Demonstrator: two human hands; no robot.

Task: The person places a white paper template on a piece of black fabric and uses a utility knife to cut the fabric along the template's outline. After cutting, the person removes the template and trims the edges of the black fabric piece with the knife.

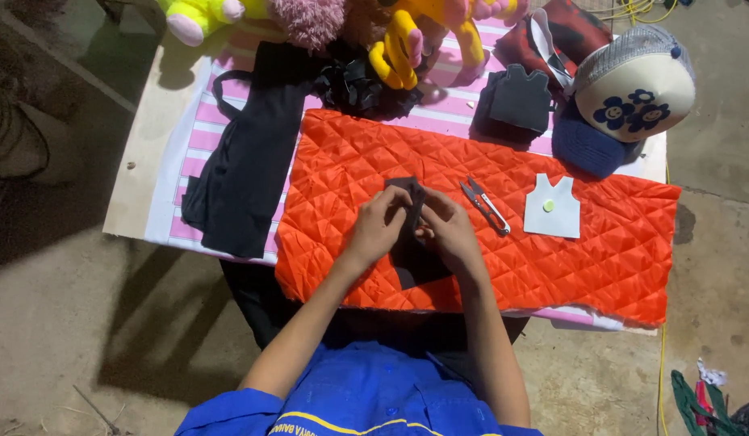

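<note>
Bare concrete floor runs all round a low counter (140,186), which carries a pink-and-white striped sheet (198,133) and, over that, an orange quilted cloth (504,266) spread in front of me. Both my hands meet over the middle of that cloth: my left hand (380,224) and my right hand (447,228) are each pinched shut on a small dark fabric piece (410,196), fingers curled tight, the piece held up just off the orange. A larger dark scrap (413,265) lies under my wrists. Just beside my right hand lie thread snips (486,207), blades towards me; I judge that a careless sweep of my wrist could knock them off the cloth or nick a finger. The dark piece is small and limp, so I reckon it could fold or slip out of my pinch, and against the dark scrap below I might lose sight of its edge. To the right of the snips sits a white vest-shaped template (554,207) with a small green round dot near its middle; it looks light, and a draught or my sleeve could shift it. Further back is a dark vest-shaped cut-out (520,101), a long black cloth (245,161) to the left, a heap of plush toys (391,32), and a cream cap (633,85) with blue flower faces on its front. I see no package or sign; the only lettering is a yellow strip on my blue shirt (358,396).
</note>
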